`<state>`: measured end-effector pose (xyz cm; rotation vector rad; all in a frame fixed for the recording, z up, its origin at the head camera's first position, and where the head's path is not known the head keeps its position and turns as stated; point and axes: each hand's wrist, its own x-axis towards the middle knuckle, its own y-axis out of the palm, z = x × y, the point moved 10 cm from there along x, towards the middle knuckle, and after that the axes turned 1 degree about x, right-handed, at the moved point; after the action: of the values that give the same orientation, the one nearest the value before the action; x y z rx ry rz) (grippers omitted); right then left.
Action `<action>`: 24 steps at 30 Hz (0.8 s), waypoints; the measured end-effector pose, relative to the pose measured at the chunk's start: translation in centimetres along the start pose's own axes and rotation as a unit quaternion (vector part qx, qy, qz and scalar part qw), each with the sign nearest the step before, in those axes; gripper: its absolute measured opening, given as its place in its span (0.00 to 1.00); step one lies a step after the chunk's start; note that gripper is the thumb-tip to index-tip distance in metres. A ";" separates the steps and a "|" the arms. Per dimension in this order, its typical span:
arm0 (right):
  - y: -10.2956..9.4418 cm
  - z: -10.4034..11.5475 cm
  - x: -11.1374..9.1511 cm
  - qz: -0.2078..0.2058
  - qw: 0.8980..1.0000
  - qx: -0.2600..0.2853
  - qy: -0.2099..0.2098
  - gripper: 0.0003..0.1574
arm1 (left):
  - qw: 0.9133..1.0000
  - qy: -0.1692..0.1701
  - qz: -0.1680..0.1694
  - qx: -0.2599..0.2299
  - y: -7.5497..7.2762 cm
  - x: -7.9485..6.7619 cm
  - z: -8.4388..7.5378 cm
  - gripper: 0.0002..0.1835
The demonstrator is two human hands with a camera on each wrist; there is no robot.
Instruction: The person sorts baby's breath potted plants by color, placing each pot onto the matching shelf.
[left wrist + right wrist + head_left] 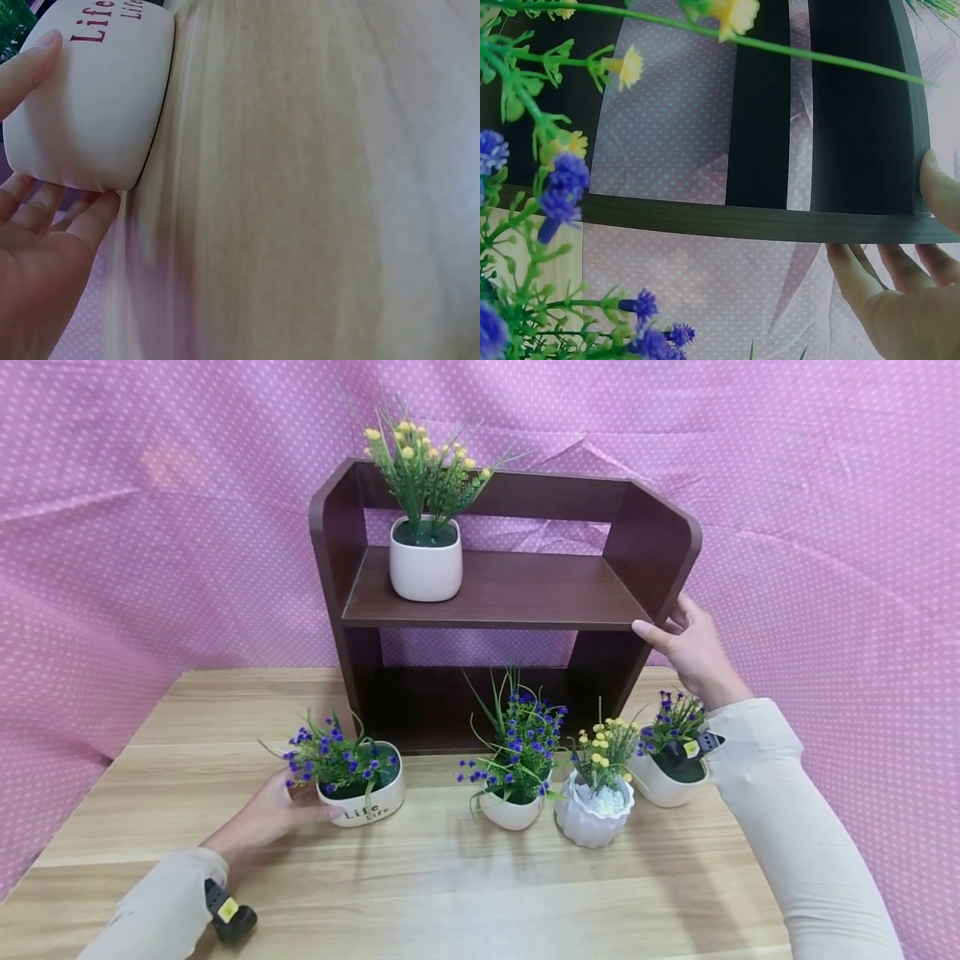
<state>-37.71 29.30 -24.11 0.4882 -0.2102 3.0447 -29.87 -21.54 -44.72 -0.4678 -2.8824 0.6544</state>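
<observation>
At the left of the table my left hand [266, 810] holds a white oval flower pot [375, 806] of purple flowers, lettered "Life". In the left wrist view the thumb lies on the pot's lettered front and the fingers are against its end. My right hand [697, 647] grips the right side panel of a dark brown two-tier shelf [525, 585]. Its thumb rests at the front edge of the middle board, and the fingers [855, 281] press the panel's outer face. On the upper tier, at the left, stands a white pot [426, 572] with yellow flowers.
Before the shelf stand a white pot with purple flowers [513, 810], a ribbed white pot with yellow flowers [588, 822] and another purple-flowered pot [667, 785] under the right wrist. The wooden table [450, 902] meets a pink dotted cloth [840, 568] behind.
</observation>
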 end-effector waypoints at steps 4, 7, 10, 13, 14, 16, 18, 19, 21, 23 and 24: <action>-0.1 0.0 0.1 -0.001 1.000 -0.003 -0.002 0.43 | 0.999 -0.003 -0.019 0.031 -0.2 -0.1 0.1 0.50; -0.1 -0.1 0.2 -0.001 1.000 -0.006 -0.003 0.42 | 0.998 -0.006 -0.033 0.048 -0.2 -0.4 0.2 0.51; -0.2 -0.2 0.2 -0.002 1.000 -0.014 -0.004 0.42 | 0.998 -0.015 -0.042 0.043 0.1 -0.7 0.3 0.52; -0.1 -0.2 0.1 -0.001 1.000 -0.021 -0.004 0.42 | 0.998 -0.021 -0.051 0.039 0.4 -1.0 0.1 0.53; -0.1 -0.2 0.1 -0.002 1.000 -0.023 -0.004 0.41 | 0.998 -0.021 -0.054 0.040 0.6 -1.1 -0.1 0.53; -0.1 -0.2 0.1 -0.001 1.000 -0.022 -0.003 0.41 | 0.998 -0.020 -0.060 0.029 0.9 -1.2 -0.5 0.53; -0.1 -0.1 0.2 0.000 1.000 -0.019 -0.003 0.42 | 0.997 -0.021 -0.069 0.015 1.2 -1.3 -0.9 0.53; -0.1 -0.1 0.2 0.001 1.000 -0.019 -0.003 0.42 | 0.997 -0.024 -0.073 0.003 1.4 -1.3 -1.1 0.52; -0.1 -0.1 0.2 0.002 1.000 -0.020 -0.001 0.42 | 0.996 -0.030 -0.083 -0.018 1.8 -1.3 -1.5 0.52; -0.1 0.0 0.2 0.002 1.000 -0.023 0.000 0.43 | 0.994 -0.040 -0.098 -0.023 2.1 -1.3 -1.8 0.52; -0.1 0.0 0.3 0.002 1.000 -0.026 0.001 0.43 | 0.993 -0.045 -0.104 -0.028 2.3 -1.2 -1.9 0.52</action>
<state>-37.96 29.37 -24.00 0.4824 -0.2904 3.0352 -27.72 -19.20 -44.10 -0.1446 -2.9852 0.5765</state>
